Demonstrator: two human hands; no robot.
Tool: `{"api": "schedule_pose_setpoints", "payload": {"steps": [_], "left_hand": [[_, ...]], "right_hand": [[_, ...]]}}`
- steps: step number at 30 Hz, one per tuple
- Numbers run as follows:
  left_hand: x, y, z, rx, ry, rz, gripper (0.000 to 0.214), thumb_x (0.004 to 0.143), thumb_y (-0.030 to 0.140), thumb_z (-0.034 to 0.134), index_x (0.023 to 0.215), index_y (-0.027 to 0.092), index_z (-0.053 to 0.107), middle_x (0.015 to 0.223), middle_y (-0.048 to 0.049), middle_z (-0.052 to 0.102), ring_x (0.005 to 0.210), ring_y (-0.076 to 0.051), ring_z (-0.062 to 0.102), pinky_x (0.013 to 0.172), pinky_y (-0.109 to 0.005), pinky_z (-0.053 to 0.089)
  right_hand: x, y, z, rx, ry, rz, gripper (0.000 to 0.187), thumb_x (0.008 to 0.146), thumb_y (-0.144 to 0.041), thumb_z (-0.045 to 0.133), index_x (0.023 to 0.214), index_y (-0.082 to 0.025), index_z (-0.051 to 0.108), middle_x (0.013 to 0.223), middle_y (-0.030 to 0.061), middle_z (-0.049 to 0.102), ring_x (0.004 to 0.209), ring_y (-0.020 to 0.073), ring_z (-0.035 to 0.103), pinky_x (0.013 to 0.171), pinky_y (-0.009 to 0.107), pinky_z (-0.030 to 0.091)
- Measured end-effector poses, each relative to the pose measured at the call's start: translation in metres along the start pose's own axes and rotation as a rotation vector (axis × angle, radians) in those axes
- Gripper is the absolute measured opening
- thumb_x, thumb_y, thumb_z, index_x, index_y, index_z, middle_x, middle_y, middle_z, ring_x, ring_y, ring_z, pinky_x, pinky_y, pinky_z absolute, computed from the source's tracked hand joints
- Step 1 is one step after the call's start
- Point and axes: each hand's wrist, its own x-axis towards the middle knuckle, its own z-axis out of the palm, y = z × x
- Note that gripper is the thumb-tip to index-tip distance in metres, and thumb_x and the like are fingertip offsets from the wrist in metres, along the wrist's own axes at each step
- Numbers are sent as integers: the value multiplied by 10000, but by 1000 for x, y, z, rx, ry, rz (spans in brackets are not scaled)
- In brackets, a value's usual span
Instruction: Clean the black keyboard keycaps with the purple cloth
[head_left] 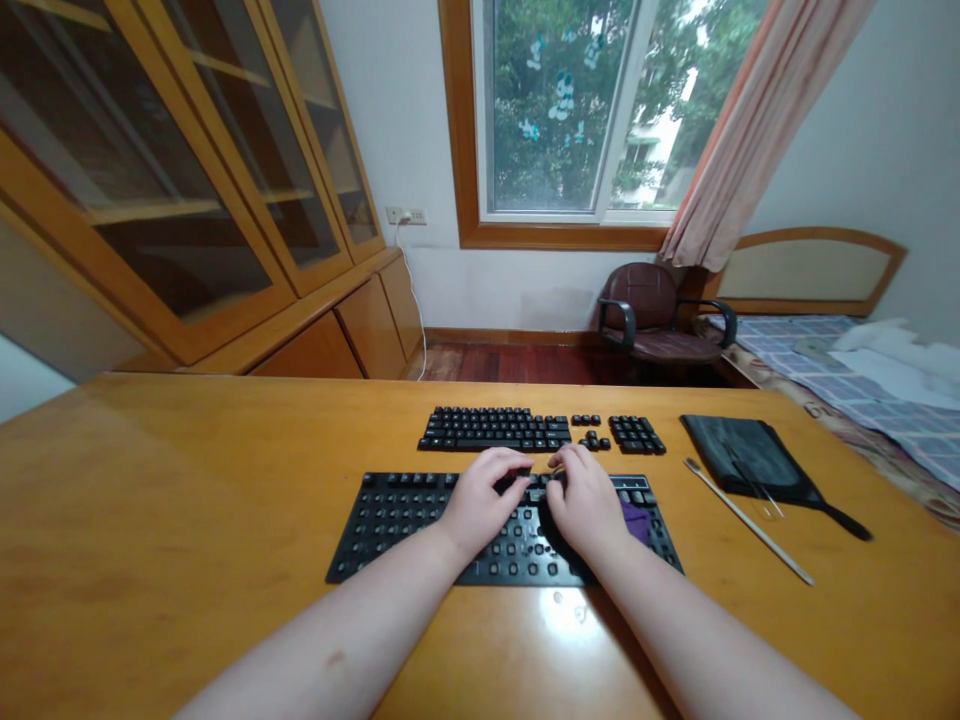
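As both hands hunch over the black mechanical keyboard (390,530) on the orange-brown wooden counter (187,500), here's the picture from left to right! Far left of the keyboard, and beyond the counter, stands a wooden cabinet (150,200) with glass doors. Now to the action: the left hand (480,500) sits on the keyboard's top middle, its grip curled down, and the right hand (585,505) is right beside it, fingertips nearly meeting. Both grips are drawn together on the keys, but whether they're clamped on a keycap, I can't tell from here. Just behind the keyboard, loose black keycaps (495,430) lie on the counter in tidy rows, with a smaller block (636,434) off to the right. A purple cloth (637,522) pokes out under the right hand, on the keyboard's right end. Further right of the keyboard lie a flat black handled pad (750,460) and, just beside it, a slim pale rod (750,522), angled across the counter. Beyond them, a dark red swivel chair (652,320) sits by the window (555,110), and a bed (847,390) with checked bedding fills the far right!
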Motion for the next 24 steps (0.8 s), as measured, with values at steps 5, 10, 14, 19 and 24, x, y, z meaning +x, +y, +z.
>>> {"api": "schedule_pose_setpoints", "payload": {"steps": [5, 10, 14, 19, 24], "left_hand": [[-1, 1, 1, -13, -45, 22, 217, 801, 158, 585, 1008, 200, 634, 978, -52, 642, 915, -161, 596, 843, -330, 512], [-2, 2, 2, -4, -98, 64, 183, 783, 149, 604, 955, 196, 640, 959, -46, 657, 934, -165, 592, 886, -339, 485], [-2, 1, 2, -3, -80, 52, 195, 781, 143, 604, 966, 200, 635, 966, -40, 651, 937, -157, 589, 882, -323, 483], [-2, 2, 1, -2, -65, 39, 186, 788, 149, 597, 964, 200, 632, 963, -41, 649, 934, -158, 589, 877, -326, 486], [-1, 3, 1, -8, -72, 38, 179, 792, 159, 592, 963, 193, 635, 958, -50, 647, 928, -168, 589, 867, -341, 491]], "right_hand": [[2, 5, 3, 259, 185, -52, 176, 768, -78, 434, 856, -199, 526, 983, 97, 558, 987, 233, 540, 877, 422, 449], [4, 7, 5, 371, 291, -17, 270, 802, -181, 507, 1071, -198, 499, 1098, 117, 550, 1005, 235, 546, 837, 423, 480], [2, 6, 2, 229, 155, -54, 175, 790, -162, 507, 951, -196, 566, 963, 80, 610, 943, 231, 554, 859, 423, 448], [1, 6, 0, 97, 159, -17, 159, 685, -76, 517, 772, -192, 582, 977, 79, 600, 957, 249, 520, 877, 439, 411], [1, 8, 3, 212, 175, -10, 192, 693, -33, 447, 640, -200, 526, 935, 78, 580, 936, 236, 529, 856, 433, 432]]}}
